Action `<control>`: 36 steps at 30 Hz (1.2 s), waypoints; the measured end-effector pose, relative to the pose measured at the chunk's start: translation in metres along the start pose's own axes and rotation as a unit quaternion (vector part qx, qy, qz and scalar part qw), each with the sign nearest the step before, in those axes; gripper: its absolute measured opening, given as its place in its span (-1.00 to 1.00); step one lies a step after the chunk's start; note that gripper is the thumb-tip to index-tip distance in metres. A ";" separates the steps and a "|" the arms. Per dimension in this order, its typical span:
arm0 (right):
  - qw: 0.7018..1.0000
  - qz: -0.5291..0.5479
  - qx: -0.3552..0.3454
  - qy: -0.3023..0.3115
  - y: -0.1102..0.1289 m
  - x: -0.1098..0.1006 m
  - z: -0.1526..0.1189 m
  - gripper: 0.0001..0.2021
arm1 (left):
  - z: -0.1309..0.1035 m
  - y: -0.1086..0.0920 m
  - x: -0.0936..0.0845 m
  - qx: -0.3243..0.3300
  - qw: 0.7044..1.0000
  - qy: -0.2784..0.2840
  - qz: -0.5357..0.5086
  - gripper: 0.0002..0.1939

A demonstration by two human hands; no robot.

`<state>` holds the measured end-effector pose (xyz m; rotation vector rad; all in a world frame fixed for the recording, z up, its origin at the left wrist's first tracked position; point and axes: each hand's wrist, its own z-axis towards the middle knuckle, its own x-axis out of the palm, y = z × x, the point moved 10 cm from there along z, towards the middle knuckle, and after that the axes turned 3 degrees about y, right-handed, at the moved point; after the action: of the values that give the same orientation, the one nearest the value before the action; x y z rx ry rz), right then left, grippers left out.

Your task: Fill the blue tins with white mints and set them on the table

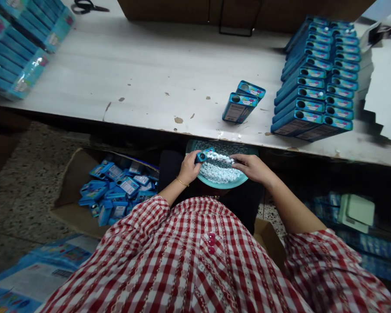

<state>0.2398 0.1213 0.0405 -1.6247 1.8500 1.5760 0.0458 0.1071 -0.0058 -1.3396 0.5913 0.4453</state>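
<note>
My left hand (188, 168) is closed around a small blue box (202, 155), its open end facing up over the bowl. Between finger and thumb, my right hand (252, 167) grips a narrow scoop (235, 161), mostly covered by a heap of white pellets (220, 157). The heap's left end reaches the box's opening. Beneath both hands, a turquoise bowl (222, 186) on my lap holds many more small white pellets (219, 174).
Two blue boxes (239, 108) stand on the white table (143, 78), left of stacked rows of boxes (308, 104). Wrapped packs (22, 52) and scissors (86, 6) lie at the far left. A carton (73, 182) beside me contains loose blue boxes (117, 187).
</note>
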 end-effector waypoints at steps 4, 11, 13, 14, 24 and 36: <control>0.978 -0.195 0.049 0.052 0.034 -0.004 -0.001 -0.67 | -0.001 -0.009 0.016 0.012 1.000 0.026 0.007 -0.59; 0.950 -0.299 0.059 0.071 0.068 -0.007 -0.007 -0.63 | -0.004 -0.007 0.015 0.019 1.000 0.025 -0.005 -0.59; 0.953 -0.292 0.057 0.056 0.062 -0.015 -0.013 -0.62 | -0.005 -0.004 0.010 0.017 1.000 0.013 -0.018 -0.60; 0.956 -0.283 0.059 0.045 0.054 -0.020 -0.016 -0.62 | -0.007 -0.003 0.007 0.016 1.000 0.005 -0.026 -0.61; 0.963 -0.213 0.152 0.069 -0.077 0.053 0.014 -0.63 | -0.019 0.008 -0.021 -0.008 0.996 -0.034 -0.079 -0.64; 0.994 0.084 0.067 0.028 -0.088 0.076 0.022 -0.66 | -0.021 0.004 -0.041 -0.018 0.998 -0.052 0.016 -0.64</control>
<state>0.2737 0.1116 -0.0726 -1.5044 2.1220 1.4454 0.0089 0.0885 0.0141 -1.3335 0.5212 0.5501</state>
